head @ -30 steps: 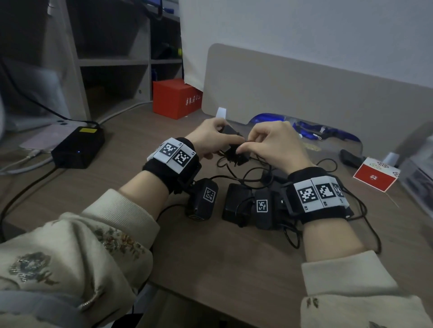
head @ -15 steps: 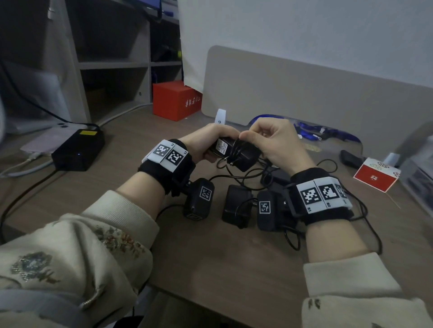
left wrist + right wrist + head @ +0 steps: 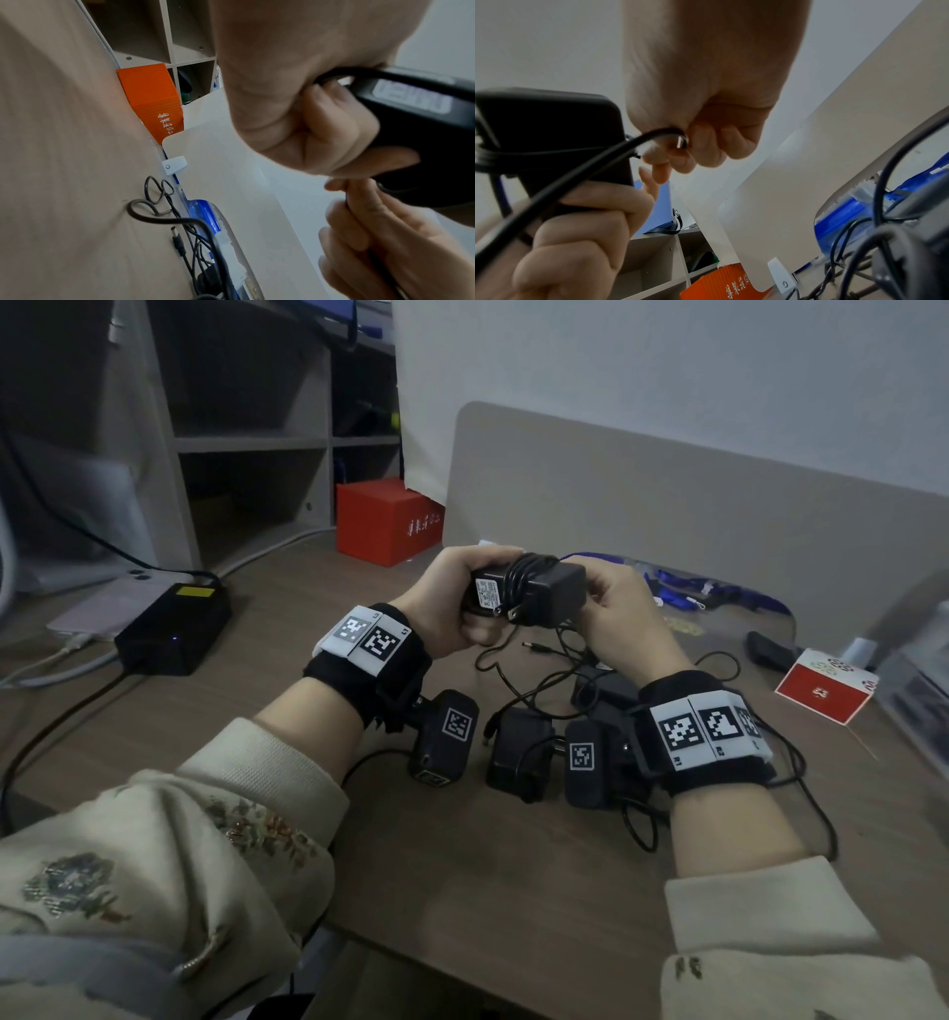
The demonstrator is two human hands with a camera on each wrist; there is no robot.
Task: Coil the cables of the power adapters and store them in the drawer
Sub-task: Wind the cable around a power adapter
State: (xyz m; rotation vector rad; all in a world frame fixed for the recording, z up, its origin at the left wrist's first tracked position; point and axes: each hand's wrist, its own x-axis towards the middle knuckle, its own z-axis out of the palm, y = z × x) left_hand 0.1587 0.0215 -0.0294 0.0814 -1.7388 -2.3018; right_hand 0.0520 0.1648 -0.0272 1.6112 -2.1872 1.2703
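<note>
Above the middle of the wooden surface (image 3: pixel 513 865), between your two hands, you hold a black boxy plastic power adapter (image 3: pixel 544 595) lifted clear of everything beneath it. Several turns of its thin black cable (image 3: pixel 524 572) are wound round its body, and its two metal prongs point down toward you. Your left hand (image 3: pixel 457 603) wraps the left end of the adapter, fingers curled under it and thumb over the top, beside the white label. Your right hand (image 3: pixel 616 608) sits at the right end, its fingers curled and pinching a loop of the cable; the right wrist view shows that loop caught between thumb and fingertips (image 3: pixel 659 156), with the cord running back to the wound turns.

Directly below your hands, loose black cords and a barrel plug (image 3: pixel 536 648) lie tangled on the surface. Nearer you, between your wrists, a second black power adapter (image 3: pixel 518 755) rests on the surface, and another dark one (image 3: pixel 603 690) lies partly hidden behind your right wrist. To the far left sits a black rectangular charger brick with a yellow label (image 3: pixel 174 629). Behind your hands stands a beige rounded divider panel (image 3: pixel 667 516), with an orange-red cardboard box (image 3: pixel 385 521) at its left end and a small red and white card box (image 3: pixel 827 691) off to the right.
</note>
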